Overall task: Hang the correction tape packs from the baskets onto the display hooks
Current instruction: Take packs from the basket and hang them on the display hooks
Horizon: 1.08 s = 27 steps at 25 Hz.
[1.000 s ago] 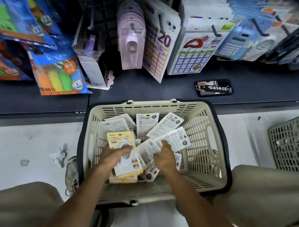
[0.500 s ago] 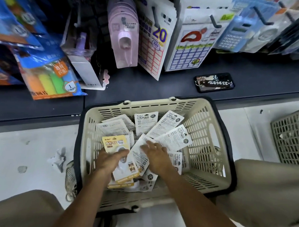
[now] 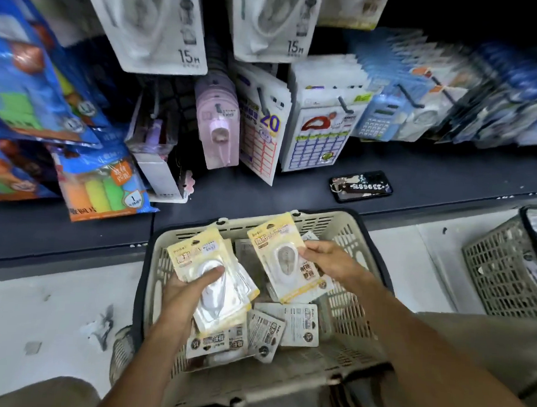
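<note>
A stack of yellow packs [image 3: 217, 281] is gripped by the left hand [image 3: 186, 292], thumb curled across the top blister, fingers hidden beneath. One yellow pack [image 3: 286, 259] is pinched at its right edge by the right hand [image 3: 329, 261], raised above the basket [image 3: 352, 237]. Loose packs [image 3: 283, 327] lie below both sets of fingers. Risk: the stack can fan and slip from under the thumb; the edge-pinched pack can pivot and miss a hook.

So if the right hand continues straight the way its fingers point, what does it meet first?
Probably the yellow pack stack in the left hand: the right hand, pinching its own yellow pack, points left toward it, though depth is unclear.
</note>
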### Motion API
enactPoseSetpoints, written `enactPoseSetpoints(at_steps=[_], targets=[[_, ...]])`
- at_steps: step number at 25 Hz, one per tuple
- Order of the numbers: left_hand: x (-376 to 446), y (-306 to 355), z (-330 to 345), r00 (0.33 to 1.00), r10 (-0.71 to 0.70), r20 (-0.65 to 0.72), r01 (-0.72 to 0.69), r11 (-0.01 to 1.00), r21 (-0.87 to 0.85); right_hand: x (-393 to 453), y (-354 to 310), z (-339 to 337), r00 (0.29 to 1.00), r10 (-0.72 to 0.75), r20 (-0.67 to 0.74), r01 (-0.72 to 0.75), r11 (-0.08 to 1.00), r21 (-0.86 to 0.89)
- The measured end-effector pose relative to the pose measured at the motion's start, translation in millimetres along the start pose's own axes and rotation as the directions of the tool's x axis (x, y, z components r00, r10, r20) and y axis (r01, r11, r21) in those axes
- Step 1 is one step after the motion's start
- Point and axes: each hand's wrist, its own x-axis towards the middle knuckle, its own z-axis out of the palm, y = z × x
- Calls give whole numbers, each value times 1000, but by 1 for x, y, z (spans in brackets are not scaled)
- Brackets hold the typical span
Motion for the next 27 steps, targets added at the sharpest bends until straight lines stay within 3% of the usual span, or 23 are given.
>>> enactPoseSetpoints(at_steps=[3, 5, 7, 9, 11, 15, 19, 21, 25, 27], targets=[[-27, 21, 29, 994, 36, 100, -42, 998, 56, -26, -62, -30, 993, -54, 107, 35, 984, 175], [-44, 53, 54, 976, 122, 178, -125, 992, 4, -46, -115, -43, 979, -149, 137, 125, 977, 172], [-60, 97, 77, 943, 242, 227, -237, 970, -49, -71, -169, -48, 957, -289, 7, 288, 953, -90], [-81, 146, 94, 902, 353, 250, -336, 936, -107, -94, -206, -48, 867, -472, -156, 408, 854, -322], [-103, 197, 100, 847, 463, 263, -451, 886, -109, -116, -236, -52, 784, -558, -270, 473, 820, -321], [-132, 274, 90, 755, 576, 315, -594, 803, -46, -138, -273, -79, 712, -526, -465, 584, 812, -25], [-131, 295, 85, 715, 607, 347, -613, 783, -107, -127, -290, -116, 484, -479, -733, 550, 817, -171], [-127, 297, 92, 705, 602, 375, -599, 788, -142, -119, -290, -126, 424, -465, -777, 497, 837, -229], [-123, 294, 111, 678, 591, 437, -566, 799, -203, -108, -292, -125, 433, -355, -829, 378, 906, -190], [-123, 290, 116, 684, 582, 439, -550, 807, -213, -109, -292, -126, 483, -223, -847, 403, 915, -11]])
